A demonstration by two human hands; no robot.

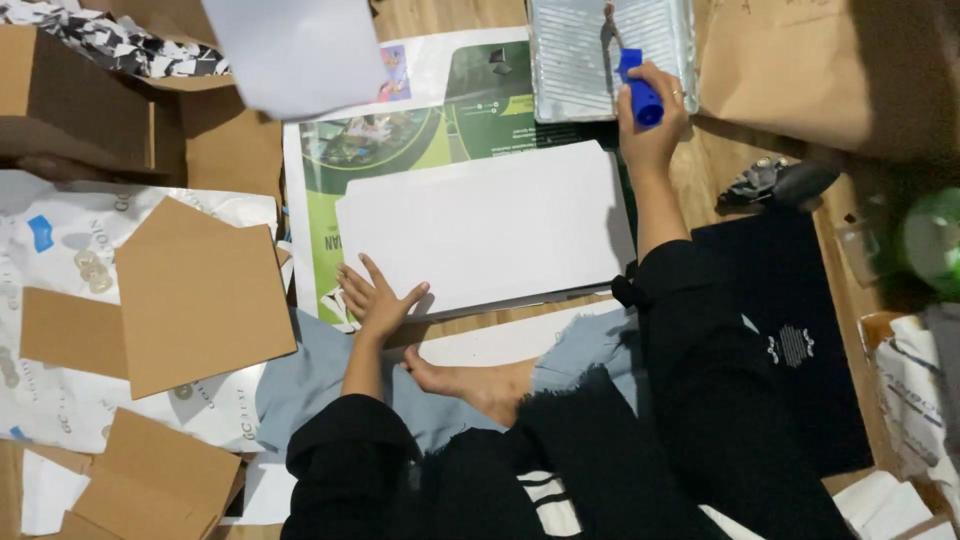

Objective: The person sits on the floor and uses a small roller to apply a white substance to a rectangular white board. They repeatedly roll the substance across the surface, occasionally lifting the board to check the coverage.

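My left hand (375, 297) lies flat with fingers spread on the near left corner of a white board (485, 225), pressing it onto a green printed poster (420, 135) on the wooden floor. My right hand (652, 115) is closed around the blue handle (640, 90) of a paint roller that reaches into a grey ribbed paint tray (585, 60) just beyond the board's far right corner. I sit on the floor with a bare foot (470, 380) tucked below the board.
Brown cardboard pieces (200, 290) and white printed wrapping paper (60, 250) cover the left. A white sheet (295, 50) sits top centre. Brown paper (790, 65) lies at the top right, a black bag (790, 340) and green object (935, 235) on the right.
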